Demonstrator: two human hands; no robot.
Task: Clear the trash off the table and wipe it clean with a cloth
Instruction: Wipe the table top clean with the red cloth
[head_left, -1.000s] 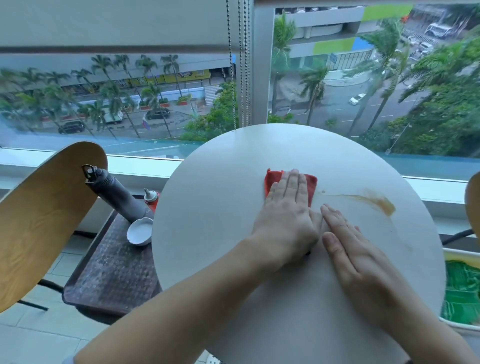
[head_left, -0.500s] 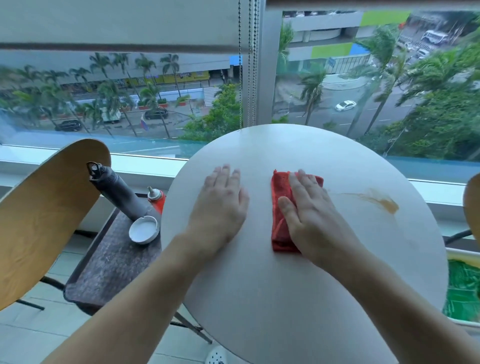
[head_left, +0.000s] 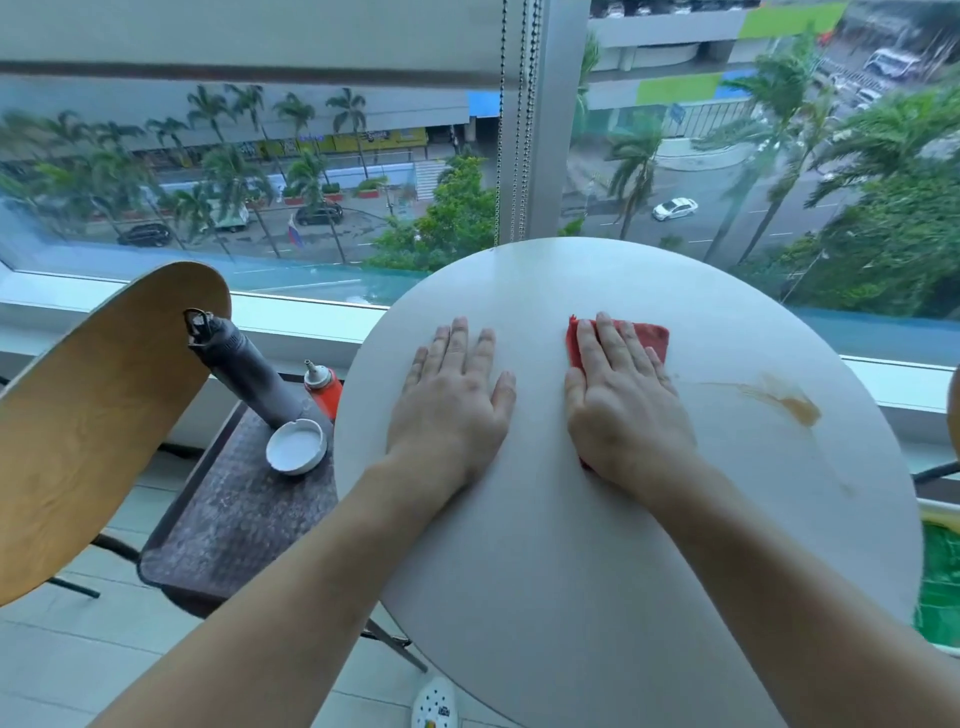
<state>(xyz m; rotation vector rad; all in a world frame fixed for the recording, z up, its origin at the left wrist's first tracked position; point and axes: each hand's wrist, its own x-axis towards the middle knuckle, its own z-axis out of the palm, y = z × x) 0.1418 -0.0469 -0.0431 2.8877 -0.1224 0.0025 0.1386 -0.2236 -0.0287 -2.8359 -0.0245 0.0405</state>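
A round white table (head_left: 571, 571) fills the middle of the view. A folded red cloth (head_left: 649, 335) lies on it, right of centre. My right hand (head_left: 623, 410) presses flat on the cloth and covers most of it, so only the far edge and a near corner show. My left hand (head_left: 452, 410) lies flat on the bare tabletop a little to the left, fingers spread, holding nothing. A brown smeared stain (head_left: 784, 402) sits on the table to the right of the cloth, apart from it.
On the left, a wooden chair back (head_left: 93, 415) leans over a dark seat (head_left: 234, 519). The seat holds a grey bottle (head_left: 244, 369), a red squeeze bottle (head_left: 324, 387) and a white ashtray (head_left: 296, 447). A green-lined bin (head_left: 940, 582) stands at the right edge. The window is directly behind the table.
My left hand came off the cloth and moved left onto the bare table. My right hand slid onto the cloth and now covers most of it.
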